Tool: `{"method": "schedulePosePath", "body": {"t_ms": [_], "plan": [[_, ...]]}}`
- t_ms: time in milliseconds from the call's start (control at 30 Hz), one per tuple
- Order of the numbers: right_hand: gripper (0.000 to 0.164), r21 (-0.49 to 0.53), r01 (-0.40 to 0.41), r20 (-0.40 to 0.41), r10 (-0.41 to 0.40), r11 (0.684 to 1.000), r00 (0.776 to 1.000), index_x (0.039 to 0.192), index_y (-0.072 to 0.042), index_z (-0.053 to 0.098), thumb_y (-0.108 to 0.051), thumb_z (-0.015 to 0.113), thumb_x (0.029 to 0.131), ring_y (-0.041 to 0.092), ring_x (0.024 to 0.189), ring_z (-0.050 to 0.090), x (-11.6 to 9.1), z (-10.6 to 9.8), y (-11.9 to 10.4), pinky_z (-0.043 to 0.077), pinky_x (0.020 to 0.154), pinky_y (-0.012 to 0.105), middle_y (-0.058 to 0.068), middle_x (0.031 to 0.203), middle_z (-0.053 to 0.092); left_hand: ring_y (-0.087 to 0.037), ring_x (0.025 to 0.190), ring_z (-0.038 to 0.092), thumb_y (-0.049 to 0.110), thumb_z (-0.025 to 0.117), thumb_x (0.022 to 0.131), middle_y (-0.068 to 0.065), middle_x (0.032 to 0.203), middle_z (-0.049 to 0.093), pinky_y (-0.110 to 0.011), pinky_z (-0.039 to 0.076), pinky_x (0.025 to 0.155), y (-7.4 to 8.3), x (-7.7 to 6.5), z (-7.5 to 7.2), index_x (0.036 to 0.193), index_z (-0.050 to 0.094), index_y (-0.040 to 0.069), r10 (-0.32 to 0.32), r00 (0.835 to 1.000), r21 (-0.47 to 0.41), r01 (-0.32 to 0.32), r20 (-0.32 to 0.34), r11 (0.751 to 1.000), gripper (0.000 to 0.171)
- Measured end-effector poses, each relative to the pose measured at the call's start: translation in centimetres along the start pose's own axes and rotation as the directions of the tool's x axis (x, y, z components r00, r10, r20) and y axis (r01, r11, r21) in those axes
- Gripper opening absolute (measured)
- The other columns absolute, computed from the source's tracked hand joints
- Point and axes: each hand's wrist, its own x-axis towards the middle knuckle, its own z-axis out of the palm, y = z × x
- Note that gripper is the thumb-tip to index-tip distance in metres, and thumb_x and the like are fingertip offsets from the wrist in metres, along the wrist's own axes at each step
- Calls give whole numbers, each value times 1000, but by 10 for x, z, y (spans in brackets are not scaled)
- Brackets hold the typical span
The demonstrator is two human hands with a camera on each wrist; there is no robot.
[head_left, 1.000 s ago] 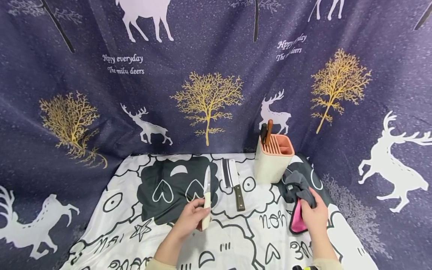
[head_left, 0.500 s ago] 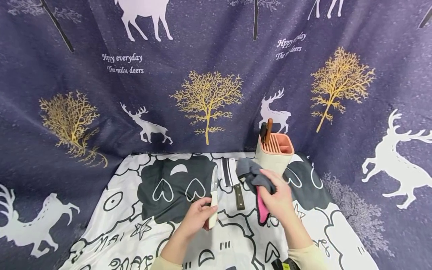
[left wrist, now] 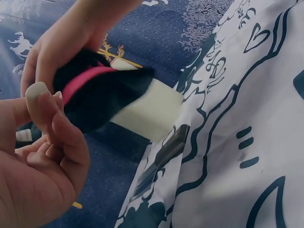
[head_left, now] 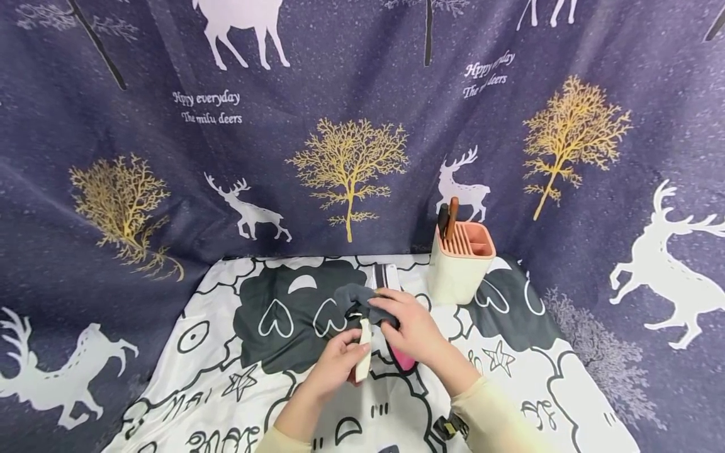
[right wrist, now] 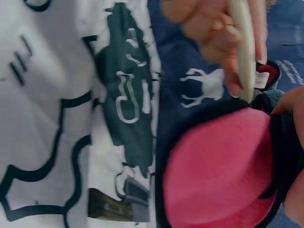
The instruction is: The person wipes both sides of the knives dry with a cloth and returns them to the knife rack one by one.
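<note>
My left hand (head_left: 334, 363) grips the knife by its cream-white handle (head_left: 364, 352), held upright above the table. A dark grey cloth with a pink side (head_left: 354, 298) covers the knife's blade, so the blade is hidden. The cloth is bunched in my right hand (head_left: 412, 326), its fingers bent over it right beside the left hand. In the right wrist view the pink side of the cloth (right wrist: 218, 166) hangs down near the handle. Behind the right hand lies a cleaver, its blade (head_left: 391, 274) partly showing; its dark handle (right wrist: 108, 205) appears in the right wrist view.
A cream knife block (head_left: 457, 277) with a salmon-pink slotted top stands at the back right, holding a black-handled and a brown-handled item. A black-and-white patterned cloth (head_left: 340, 434) covers the table. A dark blue curtain (head_left: 255, 151) with deer and trees hangs behind.
My right hand has carried the cloth from beside the knife block leftward onto the knife's blade. The left hand with the knife has shifted slightly right.
</note>
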Motion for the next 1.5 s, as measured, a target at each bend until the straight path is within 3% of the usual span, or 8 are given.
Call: {"method": "schedulePosePath", "body": {"t_ms": [200,367,533,900,1333,1500], "plan": [[38,31,10,102,-13,999,995,121,-18,73,-18,68,84,28,120,66,0,6,-4,54,100,45,5,136,68,-2,56,56,12,56,104,9,76,65,-21,49,49,0,1,-3,133,46,-17,34,999,24,-35,35,999,42],[25,90,-37,83,30,995,996,115,-17,71,-28,71,93,26,120,68,4,12,-3,55,100,46,6,130,69,-2,60,60,8,55,104,5,81,66,-20,49,51,0,2,1,129,48,-17,80,996,54,-82,41,995,36],[17,81,-67,26,65,994,998,109,-18,70,-20,71,93,22,114,69,8,16,3,58,94,44,4,123,70,-3,58,58,7,57,102,-1,82,64,-19,47,50,2,4,5,126,48,-18,91,995,45,-92,31,995,35],[19,39,-68,11,68,997,998,108,-19,72,-18,73,89,23,112,71,26,15,26,59,91,45,2,121,72,-1,58,55,9,62,100,8,77,65,-17,44,50,7,3,3,125,56,-14,85,996,102,-84,0,991,35],[22,190,-211,75,200,959,977,112,-16,72,-19,74,90,28,113,70,40,20,63,55,98,48,8,120,73,1,63,55,10,59,102,9,82,68,-16,45,55,6,-5,-1,130,60,-13,97,995,65,-98,15,993,35],[26,189,-238,133,215,953,967,117,-15,71,-20,73,92,30,119,68,46,18,78,53,103,49,9,125,72,-1,54,54,10,58,103,8,78,65,-18,45,49,4,-5,-2,130,58,-13,94,995,50,-95,22,994,36]]}}
